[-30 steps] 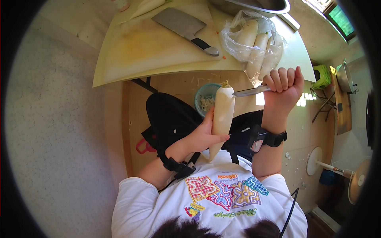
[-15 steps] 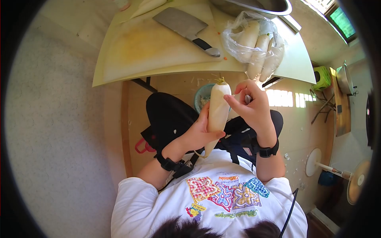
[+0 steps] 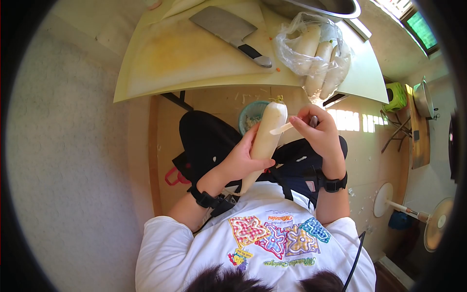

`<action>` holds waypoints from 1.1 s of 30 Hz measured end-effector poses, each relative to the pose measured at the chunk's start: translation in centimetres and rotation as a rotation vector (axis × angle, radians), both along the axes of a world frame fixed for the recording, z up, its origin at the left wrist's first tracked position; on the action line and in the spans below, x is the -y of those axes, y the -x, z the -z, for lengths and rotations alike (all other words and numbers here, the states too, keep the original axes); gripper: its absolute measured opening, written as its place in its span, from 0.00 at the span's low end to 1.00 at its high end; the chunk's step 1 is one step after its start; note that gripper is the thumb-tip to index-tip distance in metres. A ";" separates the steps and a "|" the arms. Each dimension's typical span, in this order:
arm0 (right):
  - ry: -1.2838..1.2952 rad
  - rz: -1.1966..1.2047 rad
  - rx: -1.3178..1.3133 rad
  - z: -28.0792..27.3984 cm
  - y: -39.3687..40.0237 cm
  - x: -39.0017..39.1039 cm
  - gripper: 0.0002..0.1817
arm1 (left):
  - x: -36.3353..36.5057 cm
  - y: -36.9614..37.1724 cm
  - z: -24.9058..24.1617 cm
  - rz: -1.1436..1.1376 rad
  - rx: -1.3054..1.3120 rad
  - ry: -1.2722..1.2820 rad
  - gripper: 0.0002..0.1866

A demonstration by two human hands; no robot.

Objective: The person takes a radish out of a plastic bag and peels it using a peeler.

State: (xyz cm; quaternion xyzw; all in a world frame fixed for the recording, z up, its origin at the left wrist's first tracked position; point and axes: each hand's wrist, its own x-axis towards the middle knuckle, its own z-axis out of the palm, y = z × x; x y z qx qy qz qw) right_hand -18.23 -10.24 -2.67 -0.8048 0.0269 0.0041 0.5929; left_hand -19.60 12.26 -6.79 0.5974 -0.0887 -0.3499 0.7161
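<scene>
A long white radish (image 3: 269, 127) with a trimmed green top is held upright, slightly tilted, over my lap. My left hand (image 3: 247, 155) wraps round its lower half, thumb across the front. On the other side, my right hand (image 3: 318, 132) is closed on a peeler (image 3: 314, 121), mostly hidden by the fingers; its grey handle end shows. A pale flat strip juts from those fingers to the side of the radish. Behind the radish, a blue-green bowl (image 3: 242, 117) on the floor contains pale peelings.
On the table's cutting board (image 3: 170, 53) lies a cleaver (image 3: 228, 34). To its right is a clear plastic bag (image 3: 292, 53) of several white radishes (image 3: 318, 65), beside a metal basin (image 3: 335, 7). A fan (image 3: 435, 224) stands at right; peel scraps dot the floor.
The radish has tilted and shifted slightly right. My right hand has moved right and down, away from the radish's top, and the pale strip now shows between them.
</scene>
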 end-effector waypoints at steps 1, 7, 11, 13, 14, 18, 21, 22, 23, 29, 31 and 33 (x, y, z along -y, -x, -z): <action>0.001 -0.003 -0.001 -0.1 -0.2 0.6 0.12 | -0.1 -0.1 -0.1 -0.003 -0.001 0.001 0.51; 0.115 -0.003 -0.008 -1.8 -0.6 2.5 0.20 | -0.3 0.1 -0.6 0.000 -0.052 0.034 0.53; -0.532 0.037 -0.052 -3.2 -0.6 2.4 0.19 | -0.4 0.1 -0.6 0.050 -0.113 0.031 0.53; -0.603 0.025 -0.018 -4.2 -0.5 1.8 0.21 | -0.3 0.1 -0.1 0.048 -0.101 0.041 0.53; -0.806 -0.063 0.018 -4.5 -0.3 1.8 0.22 | -0.3 0.1 0.1 0.059 -0.092 0.036 0.53; -1.338 -0.250 0.042 -4.5 -1.1 1.2 0.25 | 0.0 0.1 0.0 0.082 -0.072 0.018 0.54; -1.652 -0.232 0.054 -2.6 -1.3 0.1 0.25 | 0.4 0.5 0.3 0.055 -0.060 0.056 0.54; -1.731 -0.070 0.041 -2.0 -1.3 -0.3 0.25 | 0.6 0.5 0.3 0.054 -0.060 0.055 0.54; -1.804 0.095 0.026 -1.5 -1.2 -0.7 0.25 | 0.9 0.6 0.3 0.038 -0.058 0.079 0.54; -1.773 0.274 0.012 0.6 -0.4 -2.7 0.25 | 1.9 0.9 0.0 -0.044 -0.095 0.193 0.55; -1.749 0.289 0.004 0.8 -0.3 -3.0 0.25 | 2.3 0.8 0.0 -0.079 -0.119 0.217 0.56; -1.728 0.313 -0.005 0.8 -0.3 -3.1 0.25 | 2.5 0.9 0.7 -0.099 -0.029 0.287 0.55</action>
